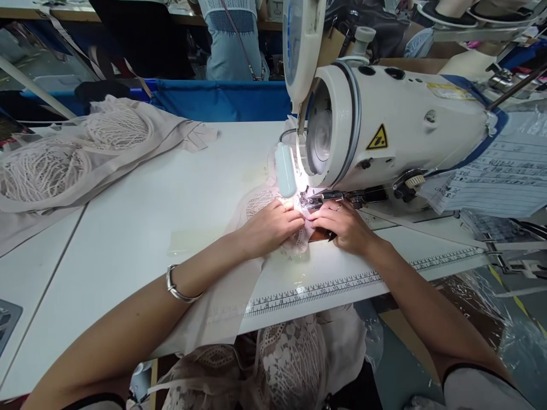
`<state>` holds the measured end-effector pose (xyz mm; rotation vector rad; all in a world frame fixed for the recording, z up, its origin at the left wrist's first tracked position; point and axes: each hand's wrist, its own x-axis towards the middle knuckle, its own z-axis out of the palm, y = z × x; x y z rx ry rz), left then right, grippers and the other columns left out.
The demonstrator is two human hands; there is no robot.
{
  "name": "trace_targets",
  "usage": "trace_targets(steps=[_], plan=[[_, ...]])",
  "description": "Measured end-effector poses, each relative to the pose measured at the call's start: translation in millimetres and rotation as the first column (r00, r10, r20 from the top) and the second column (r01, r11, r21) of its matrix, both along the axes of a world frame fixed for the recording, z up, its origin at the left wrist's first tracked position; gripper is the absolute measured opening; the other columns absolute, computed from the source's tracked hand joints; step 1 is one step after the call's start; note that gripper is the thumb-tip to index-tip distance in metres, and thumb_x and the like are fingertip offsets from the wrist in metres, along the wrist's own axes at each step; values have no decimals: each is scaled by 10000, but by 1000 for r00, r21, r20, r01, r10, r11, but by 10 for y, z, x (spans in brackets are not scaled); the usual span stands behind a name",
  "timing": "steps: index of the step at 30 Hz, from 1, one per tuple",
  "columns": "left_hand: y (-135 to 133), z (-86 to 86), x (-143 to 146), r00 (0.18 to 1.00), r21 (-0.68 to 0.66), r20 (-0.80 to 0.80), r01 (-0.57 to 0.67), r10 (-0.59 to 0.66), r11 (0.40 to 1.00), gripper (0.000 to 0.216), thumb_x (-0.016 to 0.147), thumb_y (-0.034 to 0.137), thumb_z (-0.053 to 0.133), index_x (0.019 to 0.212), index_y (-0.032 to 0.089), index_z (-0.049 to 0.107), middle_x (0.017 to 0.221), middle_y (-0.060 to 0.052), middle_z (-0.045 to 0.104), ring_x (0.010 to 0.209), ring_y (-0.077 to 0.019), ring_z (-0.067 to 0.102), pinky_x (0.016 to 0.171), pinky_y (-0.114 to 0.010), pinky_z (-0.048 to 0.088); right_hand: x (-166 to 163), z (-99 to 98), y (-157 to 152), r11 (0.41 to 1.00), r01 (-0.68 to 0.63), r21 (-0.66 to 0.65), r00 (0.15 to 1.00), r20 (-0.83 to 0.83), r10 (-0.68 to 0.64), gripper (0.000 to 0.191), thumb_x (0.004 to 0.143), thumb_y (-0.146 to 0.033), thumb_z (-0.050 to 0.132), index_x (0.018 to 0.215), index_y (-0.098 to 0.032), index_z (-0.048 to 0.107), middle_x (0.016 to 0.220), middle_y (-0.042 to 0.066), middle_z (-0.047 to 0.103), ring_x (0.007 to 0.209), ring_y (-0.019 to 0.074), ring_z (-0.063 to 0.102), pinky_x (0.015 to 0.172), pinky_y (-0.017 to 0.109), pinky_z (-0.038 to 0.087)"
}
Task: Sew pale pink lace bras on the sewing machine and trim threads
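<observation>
Lace fabric (pixel 258 204): under left hand (pixel 276 226), reaching across to right fingertips, at the foot of sewing machine (pixel 384 125) just beyond both hands. Left fingers together, pressed down on lace; right hand (pixel 345 223) curled at its edge. Can't tell if actually pinched, either side. Biggest risk, probably: fingertip caught by pushing in too close, needle lost in glare. Also possible: puckers or crooked stitching from uneven pull between hands; drag from sheer cloth (pixel 233 293) below left forearm, if snagged at table (pixel 200 188) edge.
</observation>
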<state>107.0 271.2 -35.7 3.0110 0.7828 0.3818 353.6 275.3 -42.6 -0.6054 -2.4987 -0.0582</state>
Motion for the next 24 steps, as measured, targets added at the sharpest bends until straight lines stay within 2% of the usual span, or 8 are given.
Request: trace_targets(steps=[3,6,11,17,19,22,24], plan=[[-10,-25,-5,998,26,-11,-58,58,998,165,989,223,582,1117,171,672,1124,-96,700,920,-237,586,744,-369,432,1,6,1,1000,14,-1,1000,6,-14,113,949,-137,601,940,-222,674,1026,21,780,916,209,633,773,383,472],[-28,-22,13,992,51,-48,-117,119,992,308,954,349,665,1176,136,655,1146,-134,682,932,-268,578,735,-378,436,13,-4,8,1000,26,1,999,19,-26,132,952,-129,587,976,-214,686,1028,31,780,924,213,636,753,379,472],[-85,26,59,967,105,-90,-227,237,968,387,961,432,639,1146,93,648,1145,-163,680,918,-286,581,730,-381,426,28,-15,11,1000,20,-17,1000,24,-19,150,955,-130,588,1029,-187,704,1076,62,779,966,228,644,805,390,494],[-149,8,66,934,150,-35,-346,355,926,388,1000,393,560,1229,85,618,1230,-204,655,1047,-349,586,893,-479,415,30,-6,3,999,42,-30,998,43,-41,135,965,-155,585,982,-207,709,1076,46,785,958,230,649,807,393,496],[-154,-9,72,948,182,-15,-310,318,933,303,1034,311,493,1170,88,648,1239,-206,655,1066,-337,595,932,-487,412,32,-18,10,998,46,-32,998,41,-45,136,965,-166,591,1010,-200,715,1082,58,783,970,236,649,814,397,506],[-159,-28,98,994,195,-22,-96,103,976,316,1046,126,371,1085,102,683,1153,-148,700,1028,-259,625,943,-405,440,38,-40,24,998,34,-44,999,26,-33,185,968,-154,574,1074,-202,718,1098,66,779,976,234,653,803,390,521],[-163,-39,117,999,178,-29,18,-13,984,346,1036,72,348,1108,90,685,1113,-129,717,1018,-228,635,923,-356,461,41,-43,27,999,19,-49,1000,3,-19,220,966,-130,555,1095,-202,718,1100,72,777,978,232,655,802,388,526]])
